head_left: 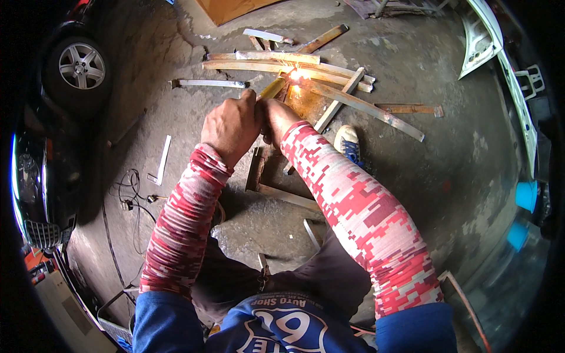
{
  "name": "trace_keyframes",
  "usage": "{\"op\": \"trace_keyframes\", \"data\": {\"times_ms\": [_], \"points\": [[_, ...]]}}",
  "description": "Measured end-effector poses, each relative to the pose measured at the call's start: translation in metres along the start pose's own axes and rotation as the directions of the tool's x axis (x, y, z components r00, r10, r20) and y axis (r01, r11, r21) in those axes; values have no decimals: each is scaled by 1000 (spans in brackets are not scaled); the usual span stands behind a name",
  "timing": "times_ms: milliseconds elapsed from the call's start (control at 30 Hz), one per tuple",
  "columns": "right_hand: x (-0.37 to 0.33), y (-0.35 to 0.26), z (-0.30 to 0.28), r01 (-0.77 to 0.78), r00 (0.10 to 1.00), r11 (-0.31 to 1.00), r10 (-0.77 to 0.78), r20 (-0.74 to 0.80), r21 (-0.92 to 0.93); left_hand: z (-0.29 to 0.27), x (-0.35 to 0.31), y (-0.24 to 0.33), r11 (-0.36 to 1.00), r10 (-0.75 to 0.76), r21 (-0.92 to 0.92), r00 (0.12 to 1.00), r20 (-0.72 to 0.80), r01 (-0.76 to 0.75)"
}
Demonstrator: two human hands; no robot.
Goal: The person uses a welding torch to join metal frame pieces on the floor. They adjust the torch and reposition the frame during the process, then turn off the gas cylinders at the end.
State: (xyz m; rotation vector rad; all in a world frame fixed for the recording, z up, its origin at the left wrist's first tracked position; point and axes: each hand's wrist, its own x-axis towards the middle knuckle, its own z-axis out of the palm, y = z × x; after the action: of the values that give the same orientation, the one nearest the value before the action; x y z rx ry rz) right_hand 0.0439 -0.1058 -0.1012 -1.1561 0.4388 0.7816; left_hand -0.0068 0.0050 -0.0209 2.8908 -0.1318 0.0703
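Head view: L hand [231, 126] & R hand [279, 119] sit side by side, about touching, approx. mid-frame. Yellowish bar [272, 88] sticks out past them, long axis slanting away & to the R, far end right by the bright sparks [299, 73]. R hand is nearer the sparks; L hand sits a bit further L. L fingers look curled in, but what they clamp is hidden, can't tell; R fingers mostly out of sight, can't tell either. Metal strips [247, 66] lie on the floor [418, 170] ahead of both hands, long axes approx. L-to-R, i.e. across the bar's slant; another long strip [376, 112] runs from near the sparks back & R, w/ a shoe [351, 147] on its near side
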Motion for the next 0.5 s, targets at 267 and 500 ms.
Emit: {"op": "trace_keyframes", "data": {"times_ms": [267,500], "points": [[2,2,1,47,999,996,-46,-15,69,3,1,-1,1000,-6,20,1000,-18,7],[-6,-5,0,0,998,1000,-1,55,3,3,2,0,999,-23,32,1000,-10,24]]}}
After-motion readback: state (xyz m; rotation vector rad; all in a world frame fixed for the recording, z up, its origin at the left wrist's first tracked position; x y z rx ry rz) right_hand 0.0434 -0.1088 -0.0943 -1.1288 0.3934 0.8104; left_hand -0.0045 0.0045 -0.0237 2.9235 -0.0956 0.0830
